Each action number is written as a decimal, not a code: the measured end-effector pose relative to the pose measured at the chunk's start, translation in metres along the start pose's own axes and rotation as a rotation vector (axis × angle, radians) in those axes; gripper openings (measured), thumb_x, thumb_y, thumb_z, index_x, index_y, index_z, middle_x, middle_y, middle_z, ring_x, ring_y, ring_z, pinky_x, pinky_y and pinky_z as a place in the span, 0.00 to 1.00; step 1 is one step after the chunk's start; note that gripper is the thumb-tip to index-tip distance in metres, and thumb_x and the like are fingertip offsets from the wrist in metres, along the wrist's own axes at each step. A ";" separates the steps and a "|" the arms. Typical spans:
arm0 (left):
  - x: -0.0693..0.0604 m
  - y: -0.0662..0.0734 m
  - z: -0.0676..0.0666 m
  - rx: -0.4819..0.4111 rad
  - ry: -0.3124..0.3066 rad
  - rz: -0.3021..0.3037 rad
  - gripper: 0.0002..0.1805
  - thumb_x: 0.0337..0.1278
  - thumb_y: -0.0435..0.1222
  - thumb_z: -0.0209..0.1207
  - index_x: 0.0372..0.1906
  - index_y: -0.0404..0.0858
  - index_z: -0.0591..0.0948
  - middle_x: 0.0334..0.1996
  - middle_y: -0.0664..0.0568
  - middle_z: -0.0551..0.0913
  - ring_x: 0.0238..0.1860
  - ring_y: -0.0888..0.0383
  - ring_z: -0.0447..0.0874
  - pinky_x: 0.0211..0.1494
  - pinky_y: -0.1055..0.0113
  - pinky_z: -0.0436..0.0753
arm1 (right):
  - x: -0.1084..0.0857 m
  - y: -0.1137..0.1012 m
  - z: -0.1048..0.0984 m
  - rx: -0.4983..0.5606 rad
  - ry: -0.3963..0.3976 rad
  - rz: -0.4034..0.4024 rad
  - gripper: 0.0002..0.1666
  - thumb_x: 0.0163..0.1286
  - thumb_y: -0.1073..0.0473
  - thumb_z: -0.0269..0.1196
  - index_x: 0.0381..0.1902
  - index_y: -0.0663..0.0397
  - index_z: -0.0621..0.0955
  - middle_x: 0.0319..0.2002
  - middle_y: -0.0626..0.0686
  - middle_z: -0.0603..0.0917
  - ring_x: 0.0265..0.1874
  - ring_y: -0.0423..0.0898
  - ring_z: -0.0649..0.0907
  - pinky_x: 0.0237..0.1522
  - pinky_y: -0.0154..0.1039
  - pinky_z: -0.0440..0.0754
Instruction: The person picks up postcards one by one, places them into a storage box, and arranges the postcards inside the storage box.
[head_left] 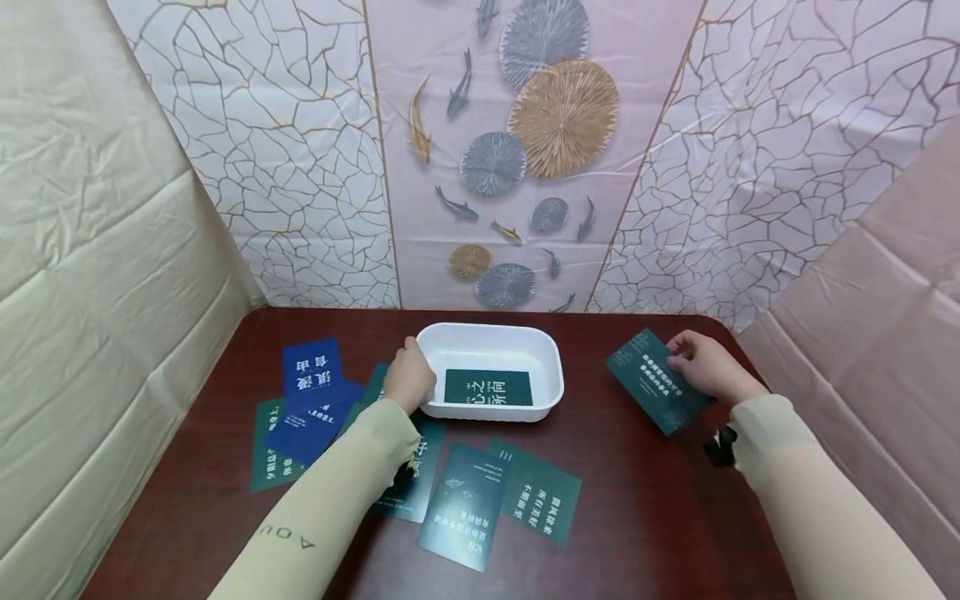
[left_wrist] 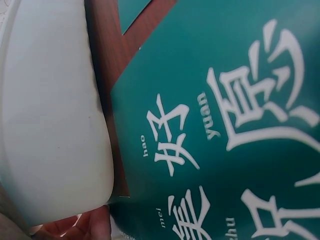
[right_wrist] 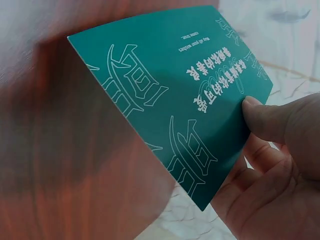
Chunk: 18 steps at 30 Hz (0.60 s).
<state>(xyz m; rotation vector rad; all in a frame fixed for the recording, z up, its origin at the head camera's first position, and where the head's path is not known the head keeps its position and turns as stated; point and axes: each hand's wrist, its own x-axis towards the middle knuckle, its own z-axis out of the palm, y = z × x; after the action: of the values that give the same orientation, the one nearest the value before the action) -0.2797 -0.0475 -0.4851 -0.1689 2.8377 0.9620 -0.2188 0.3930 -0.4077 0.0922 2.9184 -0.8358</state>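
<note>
My left hand grips the left end of a white plastic basin. In the left wrist view its fingers curl at the basin's corner, partly hidden. Inside the basin lies a green card with large white characters. On the right, my right hand pinches a dark green printed card by one edge. The right wrist view shows the thumb on the face of this green card, with curled fingers behind it. The held card is tilted above the tabletop.
Blue cards overlap a green card at the left of the dark red table. More green cards lie in front of the basin, some partly under my left forearm. Fabric-covered walls enclose the table's back and sides.
</note>
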 end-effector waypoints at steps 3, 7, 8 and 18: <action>0.001 -0.001 0.001 0.011 0.006 0.009 0.41 0.58 0.31 0.60 0.72 0.32 0.51 0.57 0.35 0.70 0.50 0.42 0.76 0.55 0.45 0.76 | 0.000 -0.010 -0.001 -0.010 0.013 -0.018 0.14 0.74 0.61 0.54 0.53 0.63 0.71 0.43 0.64 0.76 0.39 0.56 0.76 0.35 0.44 0.77; 0.002 -0.002 0.000 0.028 0.011 0.022 0.39 0.59 0.31 0.59 0.71 0.31 0.52 0.56 0.34 0.71 0.48 0.41 0.78 0.52 0.46 0.78 | 0.001 -0.022 -0.001 -0.020 0.017 -0.032 0.13 0.74 0.61 0.54 0.52 0.62 0.71 0.43 0.64 0.76 0.40 0.56 0.76 0.36 0.45 0.77; 0.002 -0.002 0.000 0.027 0.011 0.022 0.40 0.59 0.31 0.59 0.71 0.31 0.52 0.56 0.34 0.71 0.48 0.41 0.78 0.52 0.46 0.78 | 0.001 -0.024 -0.001 -0.018 0.016 -0.036 0.13 0.74 0.62 0.54 0.52 0.62 0.71 0.43 0.64 0.77 0.40 0.56 0.76 0.36 0.45 0.77; 0.000 -0.001 -0.001 0.019 0.011 0.018 0.42 0.57 0.31 0.60 0.72 0.31 0.51 0.57 0.34 0.70 0.49 0.41 0.77 0.53 0.45 0.77 | 0.005 -0.036 -0.002 -0.024 0.028 -0.060 0.13 0.74 0.60 0.55 0.52 0.61 0.71 0.44 0.64 0.77 0.40 0.56 0.77 0.35 0.46 0.77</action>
<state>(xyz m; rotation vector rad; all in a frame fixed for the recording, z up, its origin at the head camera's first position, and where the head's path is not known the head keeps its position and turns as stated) -0.2794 -0.0489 -0.4849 -0.1479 2.8623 0.9397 -0.2270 0.3638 -0.3872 0.0151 2.9700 -0.8148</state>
